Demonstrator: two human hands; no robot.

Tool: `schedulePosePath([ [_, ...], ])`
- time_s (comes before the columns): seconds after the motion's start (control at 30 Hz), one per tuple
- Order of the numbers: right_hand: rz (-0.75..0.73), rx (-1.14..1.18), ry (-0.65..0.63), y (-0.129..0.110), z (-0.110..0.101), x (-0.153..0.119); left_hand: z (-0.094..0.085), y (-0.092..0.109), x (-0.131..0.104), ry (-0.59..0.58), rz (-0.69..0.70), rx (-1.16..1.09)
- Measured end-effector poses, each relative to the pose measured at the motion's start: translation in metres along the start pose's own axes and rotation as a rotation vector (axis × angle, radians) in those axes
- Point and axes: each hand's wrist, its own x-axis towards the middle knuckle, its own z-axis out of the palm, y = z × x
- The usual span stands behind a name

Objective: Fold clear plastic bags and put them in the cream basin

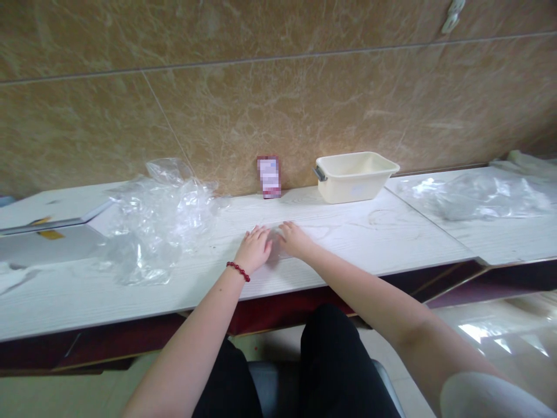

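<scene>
A small piece of clear plastic film (278, 248), perhaps a bag, lies on the white table (348, 238) between my two hands; its outline is hard to make out. My left hand (253, 248), with a red bead bracelet (238, 270) at the wrist, rests palm down at the film's left side, fingers slightly spread. From the right, my right hand (296, 240) touches the film's other side with fingers stretched forward and a little bent. Neither hand visibly grips anything, though the fingertips partly hide the film.
A heap of clear plastic bags (161, 215) lies left, against a white box (47, 244). A blurred card or phone (270, 177) leans on the marble wall (243, 116). At the back right stands a cream bin (348, 188); more clear plastic (483, 196) lies farther right.
</scene>
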Motion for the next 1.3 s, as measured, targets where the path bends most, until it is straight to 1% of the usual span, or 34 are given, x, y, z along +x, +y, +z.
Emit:
schedulePosePath([
  [0.1, 0.039, -0.077, -0.032, -0.002, 0.017, 0.002, 0.010, 0.004, -0.005, -0.125, -0.039, 0.067],
  [0.2, 0.034, -0.118, -0.027, 0.001, 0.025, -0.002, 0.015, 0.004, -0.012, -0.178, -0.074, 0.099],
  [0.37, 0.054, -0.155, -0.089, 0.001, 0.022, -0.005, 0.014, 0.005, -0.017, -0.199, -0.106, 0.086],
  [0.5, -0.010, -0.156, -0.093, -0.001, 0.018, -0.006, 0.010, 0.004, -0.021, -0.227, -0.126, 0.021],
  [0.57, -0.036, -0.157, -0.115, -0.002, 0.017, -0.007, 0.005, -0.001, -0.025, -0.228, -0.159, -0.016],
  [0.7, -0.047, -0.158, -0.144, -0.003, 0.017, -0.010, -0.007, -0.021, -0.033, -0.188, -0.319, -0.032],
  [0.77, -0.048, -0.157, -0.155, -0.003, 0.017, -0.010, -0.013, -0.030, -0.036, -0.187, -0.352, -0.043],
  [0.87, -0.049, -0.157, -0.170, -0.004, 0.016, -0.012, -0.017, -0.038, -0.040, -0.218, -0.330, -0.071],
  [0.97, -0.047, -0.161, -0.180, -0.006, 0.016, -0.014, -0.018, -0.041, -0.041, -0.249, -0.290, -0.073],
  [1.07, -0.042, -0.163, -0.182, -0.007, 0.015, -0.017, -0.020, -0.042, -0.041, -0.233, -0.279, -0.057],
  [1.17, -0.046, -0.154, -0.182, -0.008, 0.013, -0.018, -0.021, -0.035, -0.038, -0.194, -0.230, -0.039],
  [1.23, -0.043, -0.136, -0.168, -0.009, 0.011, -0.016, -0.021, -0.025, -0.031, -0.180, -0.145, -0.044],
  [1.3, -0.029, -0.120, -0.120, -0.009, 0.009, -0.012, -0.019, -0.013, -0.020, -0.169, -0.074, -0.052],
])
